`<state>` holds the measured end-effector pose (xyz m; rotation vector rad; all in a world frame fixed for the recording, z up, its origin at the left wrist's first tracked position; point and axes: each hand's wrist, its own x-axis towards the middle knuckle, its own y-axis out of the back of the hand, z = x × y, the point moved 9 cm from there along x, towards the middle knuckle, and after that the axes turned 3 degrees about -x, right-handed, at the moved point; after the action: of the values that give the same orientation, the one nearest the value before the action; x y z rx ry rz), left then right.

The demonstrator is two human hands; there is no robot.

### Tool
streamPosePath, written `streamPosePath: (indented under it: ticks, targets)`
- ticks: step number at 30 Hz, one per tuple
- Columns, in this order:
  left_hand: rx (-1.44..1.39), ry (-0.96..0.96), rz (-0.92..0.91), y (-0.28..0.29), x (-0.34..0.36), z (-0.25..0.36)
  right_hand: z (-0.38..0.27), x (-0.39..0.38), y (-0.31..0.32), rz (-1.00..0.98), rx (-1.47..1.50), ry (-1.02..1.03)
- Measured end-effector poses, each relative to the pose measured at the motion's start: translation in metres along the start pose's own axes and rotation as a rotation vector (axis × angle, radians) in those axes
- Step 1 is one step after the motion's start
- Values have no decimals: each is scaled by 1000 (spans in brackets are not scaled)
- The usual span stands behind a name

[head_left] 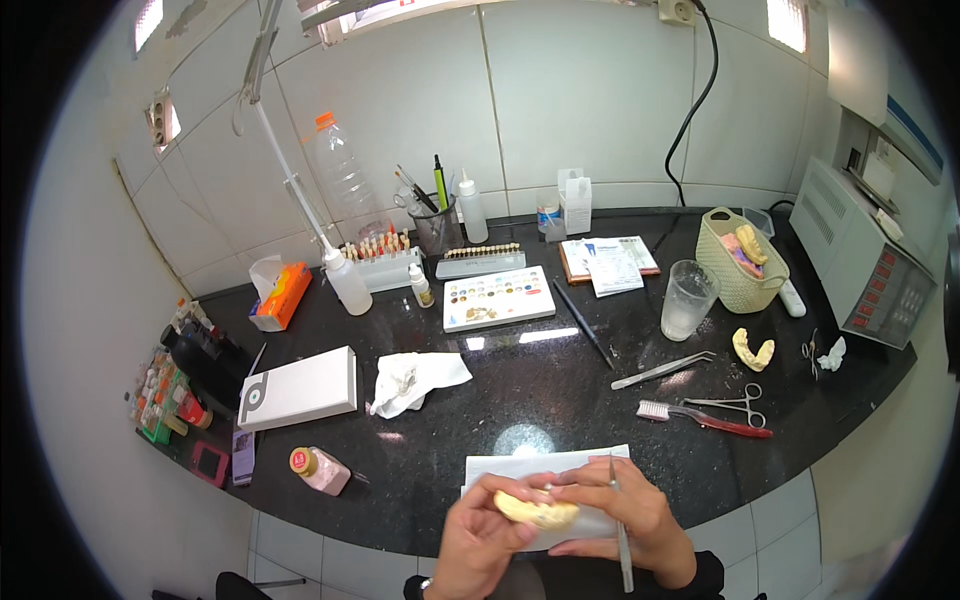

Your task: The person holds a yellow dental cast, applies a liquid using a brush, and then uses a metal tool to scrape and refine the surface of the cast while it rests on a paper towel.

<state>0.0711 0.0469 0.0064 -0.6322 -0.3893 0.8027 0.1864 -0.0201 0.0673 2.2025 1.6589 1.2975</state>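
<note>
My left hand (475, 535) grips a pale yellow dental cast (537, 509) over the near edge of the counter. My right hand (630, 510) meets it from the other side, its fingertips touching the cast's upper right part. Between the fingers of that hand is a slim silver hand tool (624, 560), pointing away from me; its exact kind is not clear. Beneath both hands lies a white paper sheet (590, 458). The fingers partly cover the cast, so its far side is hidden.
Right of my hands lie a red-handled brush (715, 420), scissor-like forceps (735, 403), tweezers (660, 370) and another cast (753, 350). A glass (689, 300) stands behind. To the left are a pink bottle (320, 470), a crumpled tissue (418, 380) and a white box (298, 389).
</note>
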Motion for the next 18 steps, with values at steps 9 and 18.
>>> streamPosePath:
  ticks: [9, 18]
  targets:
    - [826, -358, -71, -18, 3, 24, 6, -8, 22, 240, -43, -22]
    - [1575, -795, -182, -66, -19, 27, 13, -12, 21, 266, 28, -47]
